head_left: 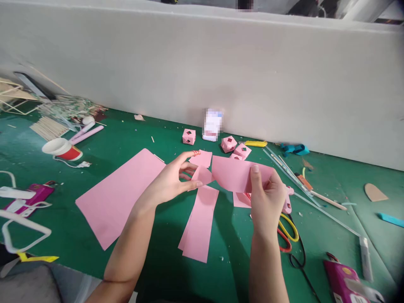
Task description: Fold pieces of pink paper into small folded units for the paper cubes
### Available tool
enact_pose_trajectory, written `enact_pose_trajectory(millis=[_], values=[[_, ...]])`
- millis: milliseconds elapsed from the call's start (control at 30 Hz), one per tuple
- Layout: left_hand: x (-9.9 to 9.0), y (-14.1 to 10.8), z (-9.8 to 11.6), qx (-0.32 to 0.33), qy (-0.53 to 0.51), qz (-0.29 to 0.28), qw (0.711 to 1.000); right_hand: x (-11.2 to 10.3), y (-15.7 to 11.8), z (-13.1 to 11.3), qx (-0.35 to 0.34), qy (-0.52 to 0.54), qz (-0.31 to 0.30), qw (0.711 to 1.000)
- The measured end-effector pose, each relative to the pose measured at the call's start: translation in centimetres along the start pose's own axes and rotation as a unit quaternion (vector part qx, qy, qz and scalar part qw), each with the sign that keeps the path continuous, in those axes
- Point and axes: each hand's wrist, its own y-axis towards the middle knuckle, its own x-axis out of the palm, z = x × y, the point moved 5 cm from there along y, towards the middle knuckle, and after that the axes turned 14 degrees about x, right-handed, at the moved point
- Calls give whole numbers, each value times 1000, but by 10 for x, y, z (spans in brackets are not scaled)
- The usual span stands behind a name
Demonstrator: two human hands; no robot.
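Pinching a small pink piece (203, 174), left hand (168, 179) half open, right hand (267, 202) grasping a pink strip (232, 173)

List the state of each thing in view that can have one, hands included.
Left hand, closed on small pink paper piece
Right hand, closed on rectangular pink paper strip, which is bowed
Large pink paper sheet, lying flat
Folded pink paper boxes, assembled, with openings
White-screened phone, upright, lit
Red-and-white paper cup, uncovered
Red and yellow scissor handles, open or shut unclear
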Motion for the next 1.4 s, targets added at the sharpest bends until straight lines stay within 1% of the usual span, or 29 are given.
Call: enact_pose_trajectory(millis=[67, 100, 167, 267, 400, 467, 600, 800, 933, 1000, 1133, 1267, 1333, 1400], values=[[3, 0, -3, -7, 16, -36, 999, -2, 1, 2, 7, 16, 16, 1000], [4, 1, -4, -4, 21, -40, 999, -4, 2, 3, 12, 25, 20, 999], [3, 1, -4, 12, 24, -30, 999, -5, 2, 4, 25, 42, 19, 999], [1, 2, 0, 41, -6, 14, 999, -5, 2, 5, 38, 65, 4, 997], [-6, 3, 0, 78, -79, 125, 986, -5, 2, 4, 37, 67, -4, 997], [-9, 3, -2, 102, -96, 167, 976, -5, 3, 4, 30, 61, -2, 998], [-12, 3, -3, 129, -103, 204, 965, -6, 3, 4, 14, 43, 2, 999], [-16, 0, 4, 151, -80, 240, 956, -5, 1, 2, 13, 43, 0, 999], [-29, -4, 4, 170, -76, 302, 935, -11, 1, -1, -5, 14, 45, 999], [-36, -5, 1, 178, -74, 322, 927, -16, 3, -2, -13, 6, 67, 998], [-41, -6, 0, 186, -62, 318, 928, -26, 14, 2, -3, -7, 68, 998], [-33, -4, 5, 189, -41, 295, 936, -34, 26, 7, -11, -112, 59, 992], [-29, -4, 8, 186, -35, 279, 941, -34, 29, 9, -15, -162, 52, 985], [-26, -4, 9, 180, -38, 267, 946, -31, 29, 11, -13, -182, 44, 982]])
